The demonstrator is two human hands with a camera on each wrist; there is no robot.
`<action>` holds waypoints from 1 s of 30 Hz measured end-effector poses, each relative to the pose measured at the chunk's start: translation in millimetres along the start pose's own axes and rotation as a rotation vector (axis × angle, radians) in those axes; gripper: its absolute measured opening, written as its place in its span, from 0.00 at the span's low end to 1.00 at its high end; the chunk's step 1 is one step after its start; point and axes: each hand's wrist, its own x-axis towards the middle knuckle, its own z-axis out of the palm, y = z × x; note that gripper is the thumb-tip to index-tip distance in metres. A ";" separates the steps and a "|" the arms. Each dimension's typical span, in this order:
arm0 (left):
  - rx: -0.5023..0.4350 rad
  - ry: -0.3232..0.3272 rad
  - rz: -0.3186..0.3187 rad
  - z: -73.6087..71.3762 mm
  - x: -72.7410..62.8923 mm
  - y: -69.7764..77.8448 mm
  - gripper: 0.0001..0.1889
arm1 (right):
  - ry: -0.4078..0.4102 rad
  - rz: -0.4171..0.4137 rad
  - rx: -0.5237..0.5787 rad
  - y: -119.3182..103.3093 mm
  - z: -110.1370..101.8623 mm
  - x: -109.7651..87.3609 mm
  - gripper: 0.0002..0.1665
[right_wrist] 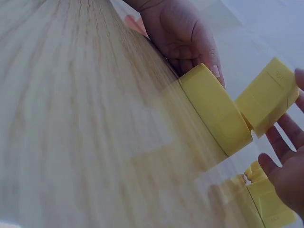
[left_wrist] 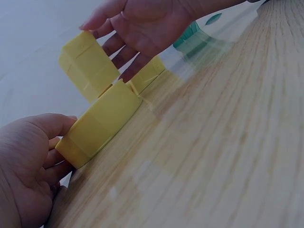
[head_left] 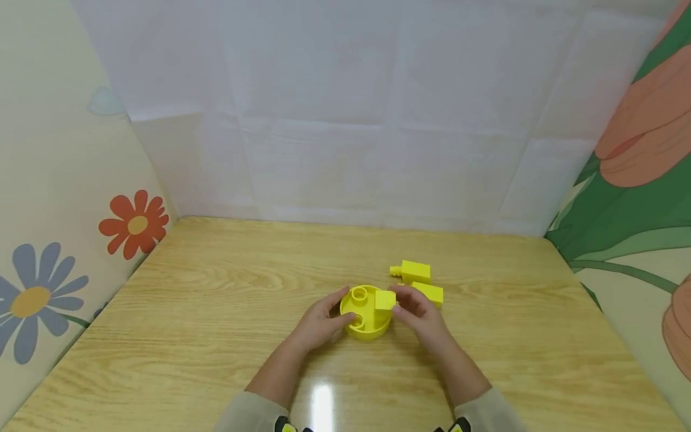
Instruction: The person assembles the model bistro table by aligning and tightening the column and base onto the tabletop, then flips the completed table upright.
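Observation:
A round, shallow yellow plastic base (head_left: pixel 366 333) sits on the table, with ring-shaped sockets inside it. My left hand (head_left: pixel 318 324) grips its left side, thumb over the rim and fingers around the outer wall. A yellow rectangular block (head_left: pixel 385 300) stands over the base's right part, leaning slightly in the left wrist view (left_wrist: pixel 89 64). My right hand (head_left: pixel 423 318) pinches this block near its top between thumb and index finger, the other fingers spread loosely beside it. The block's lower end is hidden by the base's wall.
Behind my right hand lie two more yellow blocks on their sides: a farther one (head_left: pixel 415 272) with a narrow ridged neck pointing left, and a nearer one (head_left: pixel 429 294) partly covered by the hand. The wooden table (head_left: pixel 216 282) ends at a white cloth backdrop (head_left: pixel 324 168).

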 end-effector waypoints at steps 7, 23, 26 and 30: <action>-0.003 -0.002 0.002 -0.8 -0.6 -0.5 0.34 | -0.020 -0.035 -0.056 0.3 7.7 4.0 0.26; -0.006 -0.014 0.008 -0.2 0.1 -0.8 0.34 | -0.064 -0.032 -0.015 -1.9 17.4 14.8 0.35; -0.009 -0.016 -0.002 -0.3 -0.1 -0.3 0.35 | -0.055 -0.017 -0.034 -2.6 17.9 15.2 0.36; 0.000 -0.014 0.005 -0.3 -0.7 -0.4 0.35 | -0.005 -0.002 -0.048 -2.6 20.8 16.4 0.34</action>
